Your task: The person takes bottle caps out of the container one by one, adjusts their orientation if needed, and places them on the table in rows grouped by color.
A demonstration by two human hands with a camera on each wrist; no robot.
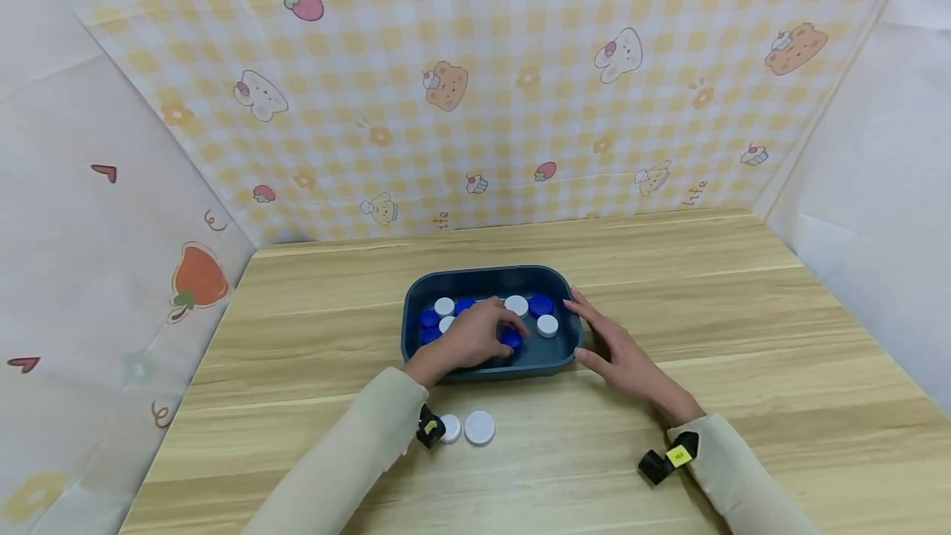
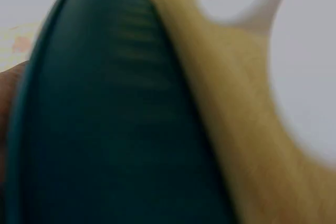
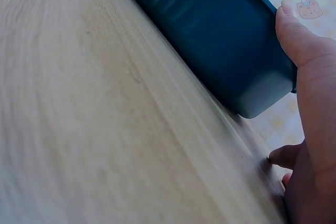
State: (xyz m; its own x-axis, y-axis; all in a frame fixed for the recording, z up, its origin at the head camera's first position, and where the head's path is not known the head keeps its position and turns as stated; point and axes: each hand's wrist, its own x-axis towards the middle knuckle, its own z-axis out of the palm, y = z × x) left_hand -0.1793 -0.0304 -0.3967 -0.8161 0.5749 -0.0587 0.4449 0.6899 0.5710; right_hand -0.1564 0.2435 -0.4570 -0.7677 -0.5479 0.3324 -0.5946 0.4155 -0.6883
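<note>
In the head view a dark teal tray (image 1: pixel 483 373) holds several blue and white round caps. The left hand (image 1: pixel 475 335) reaches over its front rim, thumb and fingers curled around a blue cap (image 1: pixel 511 340) inside. At the tray's right end, the right hand (image 1: pixel 620 357) rests spread against the rim, its thumb at the front corner. The right wrist view shows that thumb on the rim of the tray (image 3: pixel 210 35), the other fingers lower behind it. The left wrist view shows mostly the tray's side (image 2: pixel 115 108); the left fingertips are hidden there.
Two white caps lie on the wooden table (image 1: pixel 565 469) in front of the tray, a larger one (image 1: pixel 480 428) and one (image 1: pixel 450 428) beside the left wrist camera. A checked cloth (image 1: pixel 490 139) stands behind, with white sheets at both sides.
</note>
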